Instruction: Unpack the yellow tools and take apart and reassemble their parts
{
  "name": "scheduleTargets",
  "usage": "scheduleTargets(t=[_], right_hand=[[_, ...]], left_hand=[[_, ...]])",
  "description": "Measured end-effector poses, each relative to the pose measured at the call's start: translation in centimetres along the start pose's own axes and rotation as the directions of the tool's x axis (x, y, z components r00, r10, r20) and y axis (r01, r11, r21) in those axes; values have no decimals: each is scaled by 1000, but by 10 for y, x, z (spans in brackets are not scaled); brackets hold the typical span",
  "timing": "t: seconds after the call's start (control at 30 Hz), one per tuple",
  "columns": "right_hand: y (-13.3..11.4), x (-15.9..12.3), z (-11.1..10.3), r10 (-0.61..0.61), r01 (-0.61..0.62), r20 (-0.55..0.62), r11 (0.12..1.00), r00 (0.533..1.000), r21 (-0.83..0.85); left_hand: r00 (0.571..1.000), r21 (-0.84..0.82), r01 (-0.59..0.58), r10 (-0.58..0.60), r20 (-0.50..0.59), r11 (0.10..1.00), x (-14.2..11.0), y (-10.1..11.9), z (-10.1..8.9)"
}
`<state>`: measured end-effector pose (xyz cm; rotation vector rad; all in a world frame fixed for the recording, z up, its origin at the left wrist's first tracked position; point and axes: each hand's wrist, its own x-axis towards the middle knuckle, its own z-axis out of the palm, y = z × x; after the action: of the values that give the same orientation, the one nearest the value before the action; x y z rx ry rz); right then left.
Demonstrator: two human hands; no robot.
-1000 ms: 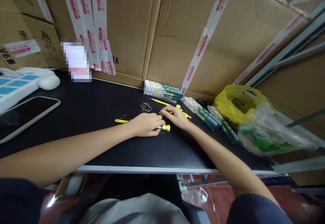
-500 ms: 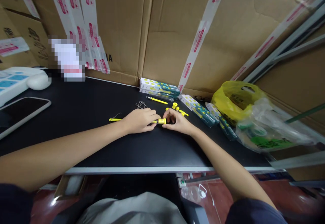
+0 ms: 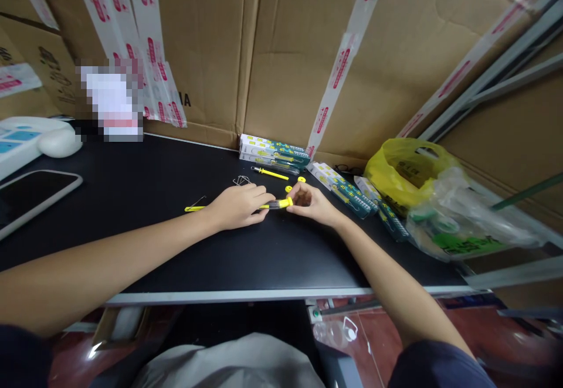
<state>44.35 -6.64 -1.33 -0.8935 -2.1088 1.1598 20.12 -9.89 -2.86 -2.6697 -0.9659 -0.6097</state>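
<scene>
My left hand point(image 3: 237, 207) is closed around a slim yellow rod point(image 3: 194, 208) that sticks out to its left, with a thin wire standing up at that end. At the right side of this hand a clear tube point(image 3: 275, 204) shows. Its right end carries a yellow cap point(image 3: 285, 202), pinched by the fingertips of my right hand point(image 3: 317, 205). Behind the right hand lie small yellow caps point(image 3: 301, 180), partly covered. Beyond the hands are another yellow rod point(image 3: 275, 174) with a metal tip and some bent wires point(image 3: 241, 180).
Printed boxes point(image 3: 272, 152) are stacked by the cardboard wall, with more boxes point(image 3: 345, 191) to the right. Yellow point(image 3: 396, 165) and clear plastic bags point(image 3: 461, 218) stand at the right. A phone point(image 3: 35, 197) and a power strip point(image 3: 21, 142) lie left.
The right fingers and yellow cap have shifted slightly right and up, so the tube tilts and more of its clear part shows. The left hand keeps its hold. The view has shifted a little.
</scene>
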Motion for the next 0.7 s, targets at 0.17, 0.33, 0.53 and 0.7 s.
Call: scheduleTargets(t=[0.17, 0.33, 0.53, 0.7], right_hand=[[5, 4, -11, 20, -15, -94, 999, 995, 51], [10, 6, -26, -58, 31, -299, 995, 952, -93], [16, 3, -41, -238, 11, -350, 841, 906, -541], [20, 4, -42, -301, -5, -282, 677, 911, -736]], left_hand=[[1000, 25, -11, 11, 6, 1000, 0, -1, 1], [996, 27, -48, 45, 82, 998, -1, -2, 5], [988, 34, -54, 48, 149, 998, 1, -3, -4], [956, 74, 60, -78, 284, 995, -1, -14, -29]])
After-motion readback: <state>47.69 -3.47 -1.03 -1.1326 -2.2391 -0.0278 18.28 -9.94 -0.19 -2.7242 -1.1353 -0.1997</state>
